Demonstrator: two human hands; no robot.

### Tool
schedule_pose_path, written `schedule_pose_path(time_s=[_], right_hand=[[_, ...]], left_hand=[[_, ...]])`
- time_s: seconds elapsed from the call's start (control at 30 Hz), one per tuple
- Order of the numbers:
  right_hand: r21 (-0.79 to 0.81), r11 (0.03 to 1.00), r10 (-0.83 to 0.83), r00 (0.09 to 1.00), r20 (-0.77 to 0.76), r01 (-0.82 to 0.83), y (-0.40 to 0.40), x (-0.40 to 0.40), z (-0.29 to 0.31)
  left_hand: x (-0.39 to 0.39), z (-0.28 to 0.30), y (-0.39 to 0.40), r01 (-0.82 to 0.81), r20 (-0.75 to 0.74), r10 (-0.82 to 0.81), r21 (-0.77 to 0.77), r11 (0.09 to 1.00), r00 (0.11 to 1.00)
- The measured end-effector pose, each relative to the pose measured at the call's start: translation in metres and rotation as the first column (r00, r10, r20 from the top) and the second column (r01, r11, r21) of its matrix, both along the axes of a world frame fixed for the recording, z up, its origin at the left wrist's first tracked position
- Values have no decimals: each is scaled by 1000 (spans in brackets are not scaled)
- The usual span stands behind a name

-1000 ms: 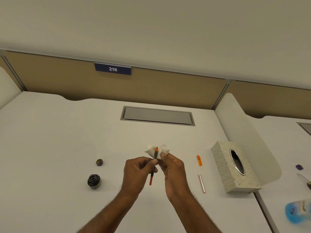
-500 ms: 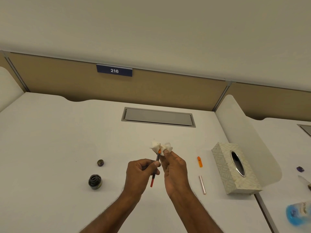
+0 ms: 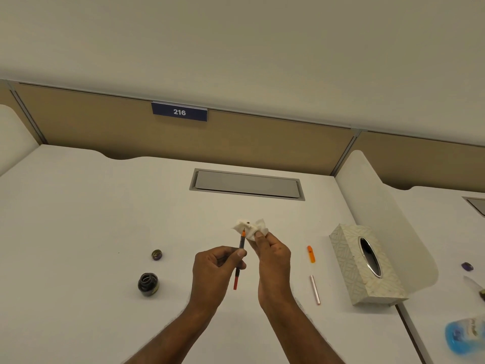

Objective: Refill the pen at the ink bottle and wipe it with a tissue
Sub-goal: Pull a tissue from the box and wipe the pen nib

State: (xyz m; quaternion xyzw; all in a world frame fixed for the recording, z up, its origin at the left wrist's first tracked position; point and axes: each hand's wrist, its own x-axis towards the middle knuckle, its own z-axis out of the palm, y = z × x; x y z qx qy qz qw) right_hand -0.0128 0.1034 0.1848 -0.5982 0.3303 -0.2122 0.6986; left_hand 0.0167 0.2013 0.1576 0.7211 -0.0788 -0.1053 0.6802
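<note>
Over white desk (image 3: 78, 219), left hand (image 3: 215, 271) grips pen (image 3: 240, 256), right hand (image 3: 273, 256) pinches tissue (image 3: 250, 228) masking nib.

White desk (image 3: 78, 219) w/ grey cable hatch (image 3: 246, 183), tan partition (image 3: 105, 132) behind (sign (image 3: 179, 111) reads 216).

The left hand (image 3: 217, 270) covers the middle of the pen (image 3: 240, 254), and its nib is too small to make out. The right hand (image 3: 273, 261) hides the lower part of the tissue (image 3: 250, 228). At the right edge, a blue bottle (image 3: 464, 337) is blurred and cut off.
</note>
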Motion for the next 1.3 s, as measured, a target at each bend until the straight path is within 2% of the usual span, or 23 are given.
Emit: schedule_pose_path(time_s=[0.1, 0.27, 0.33, 0.37, 0.4, 0.43, 0.47, 0.5, 0.53, 0.57, 0.6, 0.63, 0.67, 0.8, 1.1, 1.23, 1.3], right_hand=[[7, 1000, 22, 1000, 12, -23, 5, -3, 2], [136, 989, 42, 997, 64, -50, 3, -6, 5], [122, 992, 15, 997, 78, -25, -2, -2, 4], [30, 999, -18, 997, 71, 16, -4, 0, 1], [-133, 989, -51, 997, 61, 59, -7, 3, -2], [-364, 928, -61, 995, 74, 84, -11, 4, -6], [-617, 782, -14, 992, 124, 88, -17, 5, -12], [-840, 537, 105, 982, 157, 77, -27, 5, -20], [-968, 241, 257, 956, 138, 75, -37, 6, -28], [-996, -17, 372, 925, 75, 87, -47, 7, -34], [-978, -187, 435, 900, 7, 98, -54, 7, -37], [-957, -275, 462, 886, -45, 95, -58, 6, -39], [-944, -316, 470, 880, -73, 91, -62, 7, -40], [-928, -363, 464, 880, -99, 87, -73, 8, -38], [-929, -362, 471, 876, -109, 79, -87, 18, -36], [-943, -325, 441, 894, -85, 70, -90, 21, -42], [-972, -226, 427, 903, -41, 63, -86, 21, -44]], left_hand=[[2, -4, 1, -8, 17, 8, 29, 1000, 1000], [1, -8, 1, -15, 31, 14, 43, 999, 999], [0, -7, 2, -15, 21, 15, 29, 999, 1000], [-1, -7, 2, -15, 15, 15, 19, 1000, 1000], [-1, -7, 2, -14, 11, 14, 14, 1000, 1000], [-1, -5, 3, -13, 7, 12, 13, 1000, 1000], [-1, -4, 3, -9, 2, 9, 13, 1000, 1000], [-1, -3, 3, -4, -1, 4, 10, 1000, 1000], [-1, -3, 3, 0, 2, 0, 6, 1000, 1000], [-1, -2, 3, 4, 8, -4, -2, 1000, 1000], [-1, -1, 3, 4, 15, -4, -14, 1000, 1000], [-1, -1, 4, 6, 19, -5, -23, 1000, 1000], [-1, -1, 4, 8, 22, -7, -31, 999, 1000], [-4, -5, 4, 0, 16, 1, -27, 1000, 1000], [-10, -9, -1, -42, -9, 42, -38, 998, 999], [-12, -14, -3, -42, -33, 42, -5, 999, 999], [-12, -15, -4, -25, -40, 26, 2, 1000, 999]])
